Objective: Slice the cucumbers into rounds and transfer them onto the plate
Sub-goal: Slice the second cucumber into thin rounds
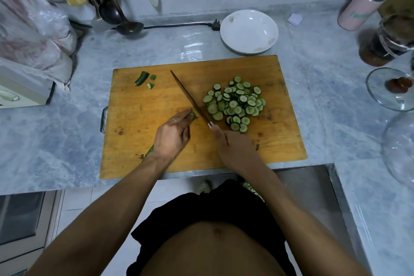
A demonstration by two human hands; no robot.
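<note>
A wooden cutting board (156, 105) lies on the marble counter. My left hand (172, 136) grips a cucumber (194, 115); its cut end shows at my fingertips and its other end pokes out by my wrist. My right hand (233, 150) holds the handle of a long knife (188, 96), whose blade lies against the cucumber's cut end, tip pointing away to the upper left. A heap of cucumber rounds (236, 104) lies right of the blade. A cucumber end piece (141, 78) and two small scraps lie at the board's far left. The white plate (248, 31) stands behind the board, with no slices on it.
Ladles and utensils (112, 11) stand at the back left, with a black cable (179, 25) along the wall. A pastel flask (367, 0), a dark jar (389, 40) and glass lids (391, 89) crowd the right. A sink (313, 186) opens at the front right.
</note>
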